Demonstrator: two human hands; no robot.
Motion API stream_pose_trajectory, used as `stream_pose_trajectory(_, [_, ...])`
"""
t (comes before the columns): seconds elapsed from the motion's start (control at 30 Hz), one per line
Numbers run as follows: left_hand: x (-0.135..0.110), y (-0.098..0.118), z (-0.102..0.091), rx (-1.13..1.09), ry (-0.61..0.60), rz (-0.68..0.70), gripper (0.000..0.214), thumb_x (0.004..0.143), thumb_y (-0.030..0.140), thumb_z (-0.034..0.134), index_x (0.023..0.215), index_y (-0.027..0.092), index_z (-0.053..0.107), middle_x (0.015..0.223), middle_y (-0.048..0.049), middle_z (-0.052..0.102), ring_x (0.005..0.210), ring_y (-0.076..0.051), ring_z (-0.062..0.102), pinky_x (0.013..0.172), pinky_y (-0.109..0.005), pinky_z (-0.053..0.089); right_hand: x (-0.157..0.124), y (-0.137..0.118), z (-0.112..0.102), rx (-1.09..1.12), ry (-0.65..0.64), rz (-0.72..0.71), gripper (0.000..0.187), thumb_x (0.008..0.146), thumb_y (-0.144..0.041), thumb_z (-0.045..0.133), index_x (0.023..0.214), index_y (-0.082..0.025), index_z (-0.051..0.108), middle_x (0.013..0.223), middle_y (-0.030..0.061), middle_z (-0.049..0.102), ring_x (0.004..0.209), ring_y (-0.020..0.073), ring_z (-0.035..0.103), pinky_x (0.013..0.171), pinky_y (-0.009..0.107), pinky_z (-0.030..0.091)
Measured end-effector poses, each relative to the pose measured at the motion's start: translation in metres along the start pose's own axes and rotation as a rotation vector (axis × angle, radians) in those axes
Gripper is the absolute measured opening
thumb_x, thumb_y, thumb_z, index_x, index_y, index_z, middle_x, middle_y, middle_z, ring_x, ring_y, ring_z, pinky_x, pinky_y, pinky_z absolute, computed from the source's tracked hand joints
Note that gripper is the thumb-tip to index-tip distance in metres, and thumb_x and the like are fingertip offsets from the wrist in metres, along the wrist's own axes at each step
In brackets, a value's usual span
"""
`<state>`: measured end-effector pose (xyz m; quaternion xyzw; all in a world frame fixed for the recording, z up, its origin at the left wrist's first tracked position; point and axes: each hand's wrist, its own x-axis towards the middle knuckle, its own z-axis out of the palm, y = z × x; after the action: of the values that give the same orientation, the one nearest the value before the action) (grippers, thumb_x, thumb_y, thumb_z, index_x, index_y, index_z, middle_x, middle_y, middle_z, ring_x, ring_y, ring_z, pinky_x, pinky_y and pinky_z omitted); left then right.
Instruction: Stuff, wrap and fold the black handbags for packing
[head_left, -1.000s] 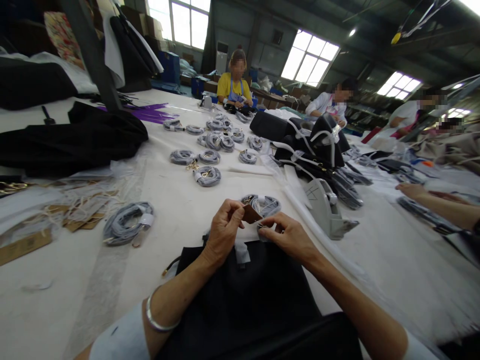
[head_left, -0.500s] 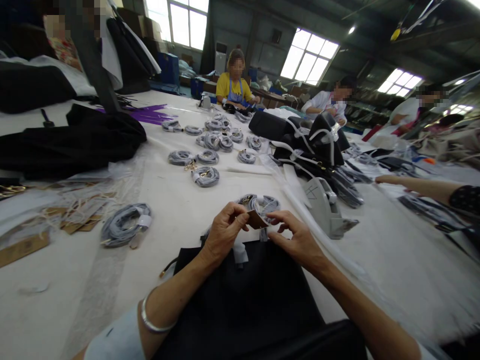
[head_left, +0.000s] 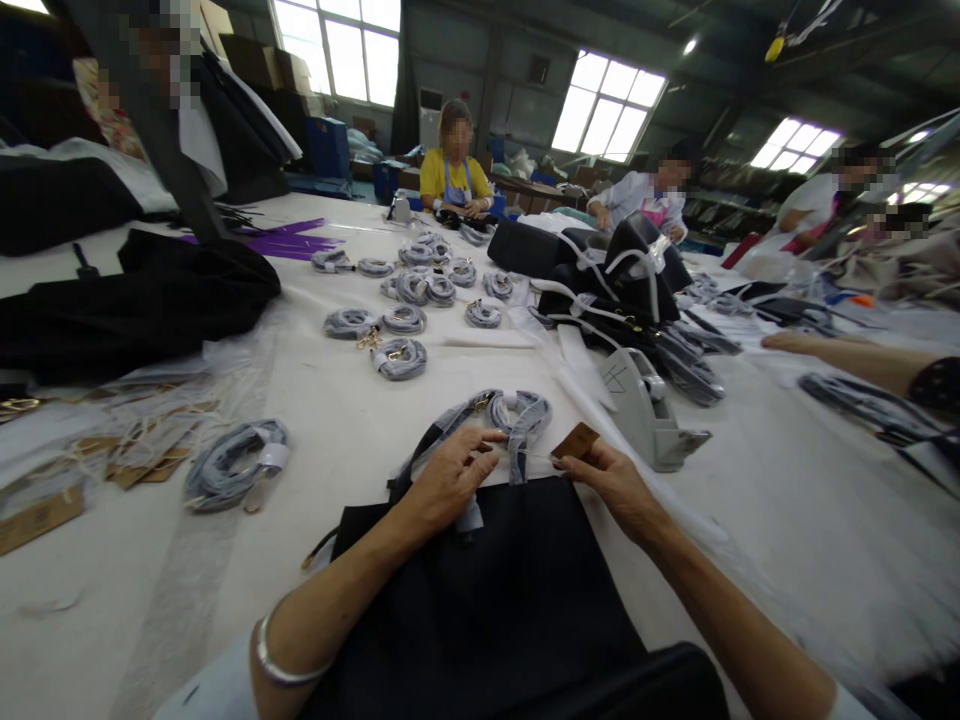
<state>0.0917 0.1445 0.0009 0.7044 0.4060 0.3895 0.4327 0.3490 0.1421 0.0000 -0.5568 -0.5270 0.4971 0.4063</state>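
Note:
A black bag (head_left: 495,590) lies on the white table (head_left: 765,520) right in front of me. My left hand (head_left: 448,482) rests at the bag's top edge, its fingers pinched on a thin string near the wrapped handle (head_left: 517,420). My right hand (head_left: 611,480) pinches a small brown tag (head_left: 574,441), held just right of the handle and above the bag's edge. A silver bangle sits on my left wrist.
Several coiled grey straps (head_left: 405,320) lie across the table's middle, and one coil (head_left: 232,465) at the left. Brown tags in plastic (head_left: 142,450) lie far left beside black cloth (head_left: 135,300). A grey tape dispenser (head_left: 652,415) and black bags (head_left: 600,275) stand to the right. Other people work around the table.
My right hand has drawn the brown tag to the right, away from my left hand, which has sunk to the bag's edge. A co-worker's arm at the right has stretched further over the table.

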Motion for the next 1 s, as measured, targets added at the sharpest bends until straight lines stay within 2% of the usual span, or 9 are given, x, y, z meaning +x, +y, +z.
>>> stream_pose_trajectory(0.2, [0.035, -0.006, 0.004, -0.09, -0.137, -0.383, 0.043, 0.085, 0.055, 0.05, 0.09, 0.016, 0.067, 0.087, -0.0056, 0.069, 0.081, -0.02, 0.062, 0.069, -0.029, 0.046, 0.006, 0.0, 0.017, 0.349, -0.096, -0.062, 0.039, 0.071, -0.04, 0.08, 0.102, -0.018, 0.069, 0.105, 0.0083, 0.072, 0.098, 0.0235, 0.064, 0.088, 0.039, 0.05])
stream_pose_trajectory(0.33, [0.065, 0.003, 0.019, -0.387, -0.162, -0.592, 0.037, 0.076, 0.051, 0.065, 0.074, 0.014, 0.066, 0.073, -0.0045, 0.068, 0.065, -0.015, 0.06, 0.064, -0.026, 0.043, 0.013, -0.003, 0.032, 0.439, -0.21, -0.074, 0.04, 0.076, -0.041, 0.076, 0.109, -0.021, 0.065, 0.098, 0.0063, 0.073, 0.09, 0.0215, 0.067, 0.083, 0.036, 0.05])
stream_pose_trajectory(0.4, [0.074, 0.005, 0.028, -0.531, -0.141, -0.62, 0.029, 0.068, 0.039, 0.075, 0.067, 0.013, 0.063, 0.06, -0.0017, 0.063, 0.055, -0.011, 0.054, 0.059, -0.024, 0.042, 0.018, -0.004, 0.034, 0.452, -0.235, -0.105, 0.037, 0.079, -0.041, 0.073, 0.109, -0.021, 0.064, 0.096, 0.006, 0.073, 0.087, 0.0208, 0.067, 0.082, 0.035, 0.05])
stream_pose_trajectory(0.5, [0.08, 0.003, 0.037, -0.656, -0.084, -0.594, 0.021, 0.061, 0.025, 0.077, 0.065, 0.012, 0.061, 0.055, 0.0, 0.06, 0.048, -0.009, 0.051, 0.053, -0.023, 0.041, 0.025, -0.004, 0.027, 0.423, -0.338, -0.115, 0.036, 0.081, -0.04, 0.071, 0.11, -0.02, 0.063, 0.092, 0.0053, 0.073, 0.082, 0.0194, 0.067, 0.08, 0.033, 0.049])
stream_pose_trajectory(0.63, [0.079, -0.006, 0.038, -0.658, 0.104, -0.521, 0.013, 0.064, 0.016, 0.071, 0.073, 0.012, 0.063, 0.063, -0.0012, 0.063, 0.051, -0.009, 0.054, 0.052, -0.021, 0.043, 0.027, -0.005, 0.012, 0.337, -0.632, 0.006, 0.036, 0.079, -0.037, 0.073, 0.108, -0.017, 0.064, 0.089, 0.0034, 0.071, 0.081, 0.017, 0.065, 0.081, 0.031, 0.047])
stream_pose_trajectory(0.73, [0.078, -0.012, 0.039, -0.683, 0.161, -0.502, 0.01, 0.067, 0.014, 0.067, 0.074, 0.012, 0.061, 0.062, 0.0002, 0.061, 0.05, -0.009, 0.054, 0.052, -0.021, 0.045, 0.023, -0.006, 0.006, 0.284, -0.725, 0.058, 0.03, 0.079, -0.038, 0.073, 0.095, -0.014, 0.066, 0.079, 0.0019, 0.069, 0.072, 0.0132, 0.062, 0.074, 0.025, 0.046])
stream_pose_trajectory(0.83, [0.082, -0.014, 0.042, -0.696, 0.167, -0.499, 0.012, 0.069, 0.017, 0.068, 0.076, 0.014, 0.058, 0.062, 0.0017, 0.058, 0.051, -0.009, 0.054, 0.054, -0.023, 0.047, 0.025, -0.004, 0.007, 0.337, -0.571, 0.077, 0.032, 0.076, -0.04, 0.075, 0.094, -0.015, 0.064, 0.078, 0.001, 0.069, 0.068, 0.0119, 0.062, 0.071, 0.024, 0.048])
stream_pose_trajectory(0.9, [0.086, -0.013, 0.041, -0.667, 0.171, -0.51, 0.013, 0.071, 0.021, 0.068, 0.074, 0.015, 0.056, 0.06, 0.0028, 0.056, 0.05, -0.009, 0.052, 0.052, -0.022, 0.045, 0.031, -0.001, 0.007, 0.338, -0.327, 0.098, 0.033, 0.074, -0.039, 0.075, 0.096, -0.017, 0.061, 0.084, 0.002, 0.07, 0.07, 0.0136, 0.065, 0.071, 0.027, 0.051])
stream_pose_trajectory(1.0, [0.09, -0.008, 0.025, -0.598, 0.148, -0.522, 0.017, 0.071, 0.024, 0.071, 0.07, 0.015, 0.056, 0.059, 0.0039, 0.054, 0.051, -0.008, 0.05, 0.051, -0.02, 0.042, 0.042, 0.005, -0.002, 0.131, 0.013, 0.177, 0.03, 0.072, -0.035, 0.072, 0.093, -0.018, 0.057, 0.08, 0.0053, 0.07, 0.07, 0.0189, 0.067, 0.058, 0.029, 0.054])
